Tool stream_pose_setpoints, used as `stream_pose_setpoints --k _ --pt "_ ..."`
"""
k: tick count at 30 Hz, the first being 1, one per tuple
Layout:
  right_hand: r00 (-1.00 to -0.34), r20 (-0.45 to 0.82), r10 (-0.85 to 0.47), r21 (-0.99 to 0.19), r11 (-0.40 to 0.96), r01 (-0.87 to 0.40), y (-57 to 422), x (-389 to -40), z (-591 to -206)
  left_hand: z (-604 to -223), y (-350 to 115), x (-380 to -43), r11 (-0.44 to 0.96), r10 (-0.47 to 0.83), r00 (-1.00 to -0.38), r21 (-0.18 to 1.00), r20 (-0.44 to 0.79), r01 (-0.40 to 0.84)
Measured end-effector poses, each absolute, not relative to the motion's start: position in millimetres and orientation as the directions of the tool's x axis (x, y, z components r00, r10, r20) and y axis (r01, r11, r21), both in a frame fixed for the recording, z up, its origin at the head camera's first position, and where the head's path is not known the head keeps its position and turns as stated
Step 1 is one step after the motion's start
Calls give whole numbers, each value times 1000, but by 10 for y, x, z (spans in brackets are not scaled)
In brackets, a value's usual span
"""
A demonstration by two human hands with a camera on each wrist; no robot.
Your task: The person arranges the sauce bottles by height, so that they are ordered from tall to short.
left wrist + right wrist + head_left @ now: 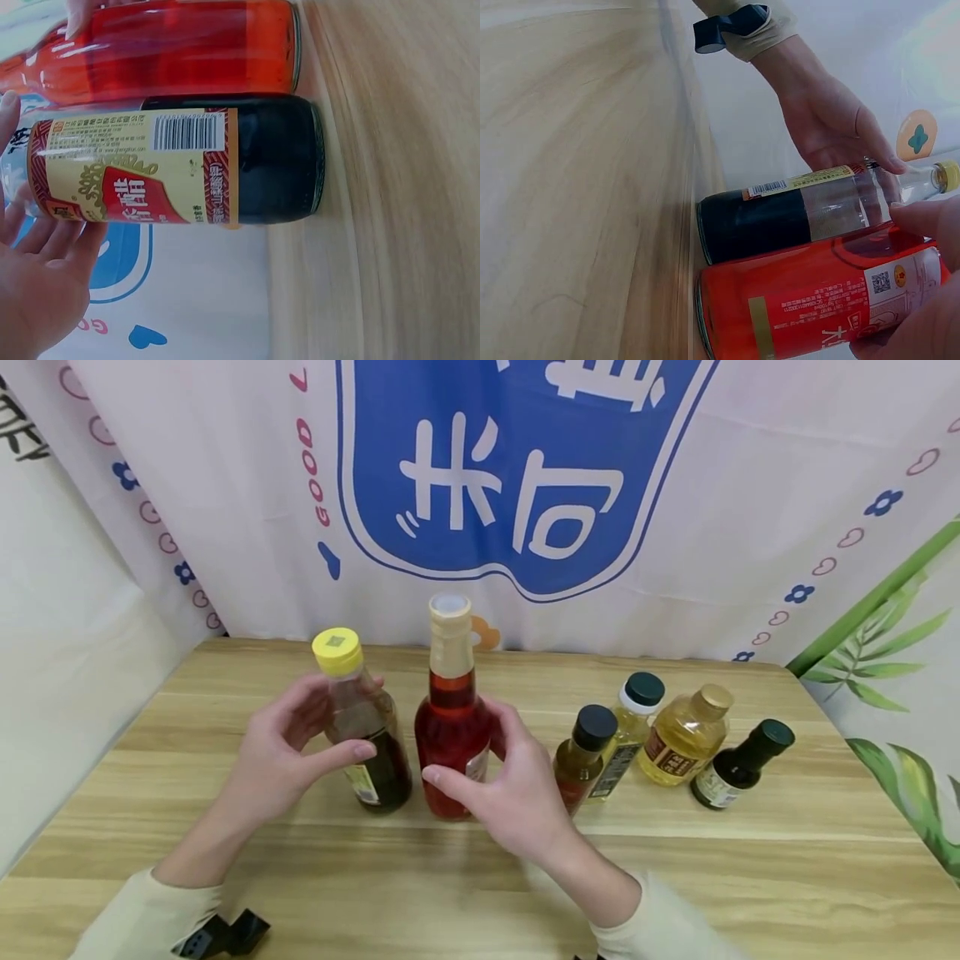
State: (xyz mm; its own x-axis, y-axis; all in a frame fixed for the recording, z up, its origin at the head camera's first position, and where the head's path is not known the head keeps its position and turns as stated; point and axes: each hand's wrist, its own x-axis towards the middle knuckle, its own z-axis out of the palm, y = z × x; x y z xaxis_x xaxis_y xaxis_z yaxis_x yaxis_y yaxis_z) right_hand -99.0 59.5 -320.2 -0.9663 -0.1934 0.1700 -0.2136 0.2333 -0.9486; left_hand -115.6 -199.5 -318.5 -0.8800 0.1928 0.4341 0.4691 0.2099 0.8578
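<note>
Red bottle [452, 727] upright on surface [375, 881], R hand [517, 785] gripping it; dark bottle [388, 770] just beside, L hand [279, 762] curled loosely round it. Step prob. positioning 2 bottles; next move likely needs steady release, w/o knocks.

Smooth, glossy glass catches the light on my remote head feed: a tall, red-filled glass bottle [450, 731] at six o'clock and, at eight, a dark-filled clear glass bottle [392, 777] topped by a smooth yellow plastic cap [337, 643]. That bottle's cream-and-red rectangular paper label [90, 169] looks slightly shiny. The pale wood-grain tabletop [360, 885] at six looks satin; the white printed cloth backdrop [225, 443] at twelve, matt, creased.
</note>
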Motion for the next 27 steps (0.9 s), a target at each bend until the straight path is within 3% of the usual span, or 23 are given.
stream_pose_setpoints --k 13,27 --pt "-965 171 -198 -945 244 -218 610 -993 -3246 -3162 -2060 -1141 338 212 -883 817 418 467" --pt "-962 172 -211 -938 263 -225 602 -1007 -3262 -3164 -2086 -1149 327 238 -869 807 434 493"
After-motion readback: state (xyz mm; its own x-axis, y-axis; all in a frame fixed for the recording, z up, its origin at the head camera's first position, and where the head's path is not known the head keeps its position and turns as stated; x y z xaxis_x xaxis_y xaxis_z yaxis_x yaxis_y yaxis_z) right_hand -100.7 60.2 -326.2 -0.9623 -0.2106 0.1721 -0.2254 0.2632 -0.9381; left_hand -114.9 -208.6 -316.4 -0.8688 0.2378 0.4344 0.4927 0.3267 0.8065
